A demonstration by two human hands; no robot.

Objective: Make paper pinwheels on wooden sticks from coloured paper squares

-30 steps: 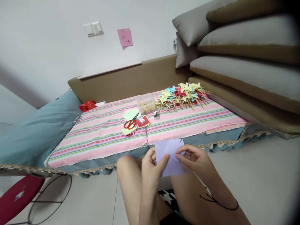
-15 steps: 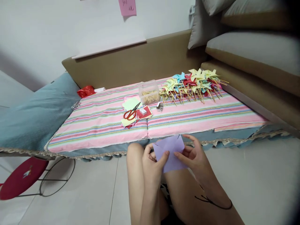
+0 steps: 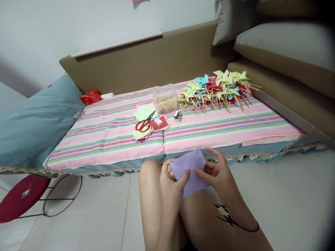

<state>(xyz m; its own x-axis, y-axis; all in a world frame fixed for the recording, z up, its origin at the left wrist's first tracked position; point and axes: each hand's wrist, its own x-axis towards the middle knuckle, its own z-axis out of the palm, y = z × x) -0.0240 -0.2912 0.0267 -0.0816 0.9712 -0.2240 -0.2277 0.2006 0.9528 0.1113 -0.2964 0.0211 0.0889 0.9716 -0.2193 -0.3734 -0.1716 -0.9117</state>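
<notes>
Above your knees (image 3: 150, 181) you hold the purple paper (image 3: 190, 164) in both hands: your left hand (image 3: 171, 179) pinches its left side, thumb on the face, and your right hand (image 3: 218, 172) grips its right side, thumb likewise on top. Beyond, on the striped cloth (image 3: 110, 139), scissors (image 3: 148, 119) lie across loose sheets (image 3: 143, 112). Farther, the clear box (image 3: 156, 91) holds sticks (image 3: 167, 101), with pinwheels (image 3: 222, 78) heaped to its right.

"What's that being held up?"
"A sheet of purple paper (image 3: 192, 177), four-cornered, with a short slit near its top right corner."
"Flat?"
"Tilted, between two hands: the left hand (image 3: 173, 178) grips its left side; the right hand's (image 3: 217, 174) thumb presses near its middle."
</notes>
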